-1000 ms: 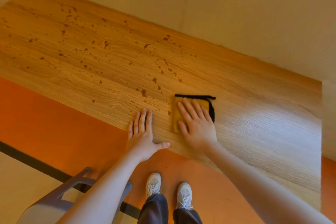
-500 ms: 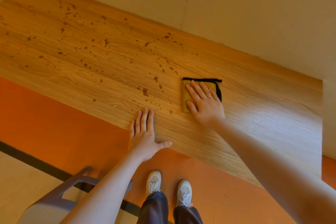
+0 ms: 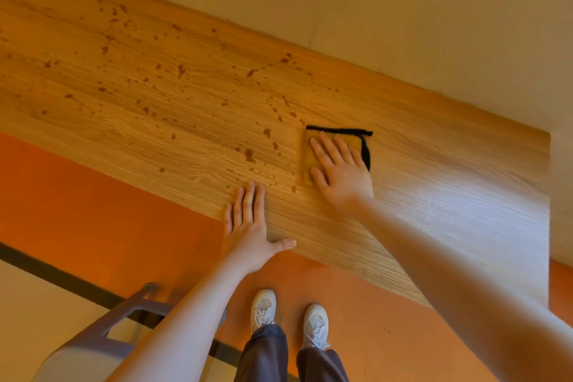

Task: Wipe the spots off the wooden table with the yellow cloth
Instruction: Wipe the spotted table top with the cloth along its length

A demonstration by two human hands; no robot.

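Our right hand [image 3: 341, 169] lies flat, fingers spread, pressing the yellow cloth [image 3: 335, 153] onto the wooden surface [image 3: 465, 195] without gripping it; the nearest spots [image 3: 249, 154] lie just left of the cloth, so we judge the wipe should go leftward; our left hand [image 3: 251, 231] rests open, empty, at the near edge.

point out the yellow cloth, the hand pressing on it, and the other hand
yellow cloth [image 3: 307, 161]: head view, bare yellow strip left of the fingers
right hand [image 3: 342, 172]: head view, back of the hand
left hand [image 3: 248, 234]: head view, back of the hand, flat at the table edge
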